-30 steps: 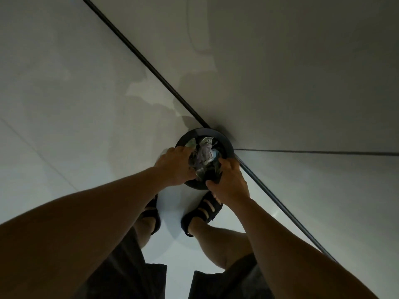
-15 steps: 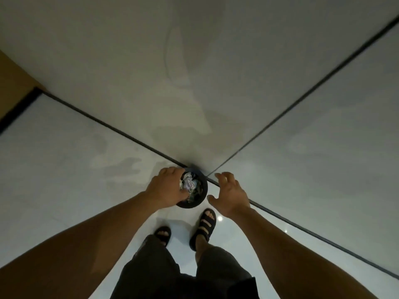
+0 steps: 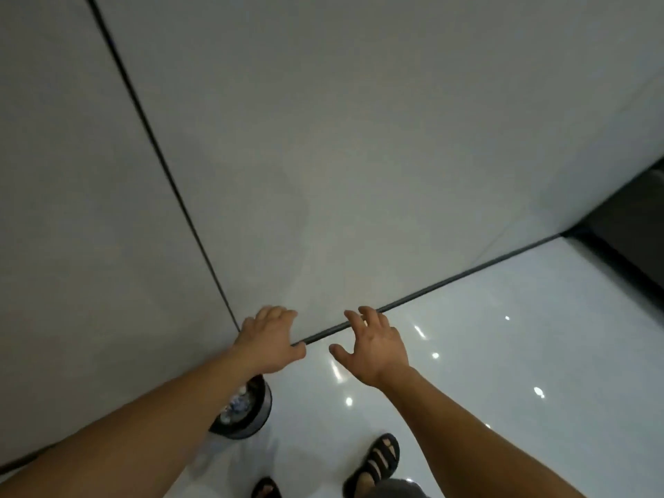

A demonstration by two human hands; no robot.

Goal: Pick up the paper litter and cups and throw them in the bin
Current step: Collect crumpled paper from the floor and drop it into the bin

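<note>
A small round black bin [image 3: 256, 416] stands on the glossy white floor in a wall corner, partly hidden under my left forearm. Crumpled paper litter [image 3: 237, 404] shows inside it. My left hand [image 3: 267, 341] hovers above and beyond the bin, fingers loosely bent, holding nothing. My right hand [image 3: 372, 345] floats to the right of it with fingers spread and empty. No cups or loose litter are in sight.
Grey wall panels [image 3: 323, 156] fill the upper view, split by a dark vertical seam [image 3: 161, 167]. A dark skirting line [image 3: 449, 280] meets the shiny floor [image 3: 503, 372]. A dark opening [image 3: 632, 231] lies at the far right. My sandalled feet [image 3: 377, 461] stand at the bottom.
Both hands let go of the paper in the bin and lifted away, empty. The view swung right, so the bin now sits lower left under my left forearm.
</note>
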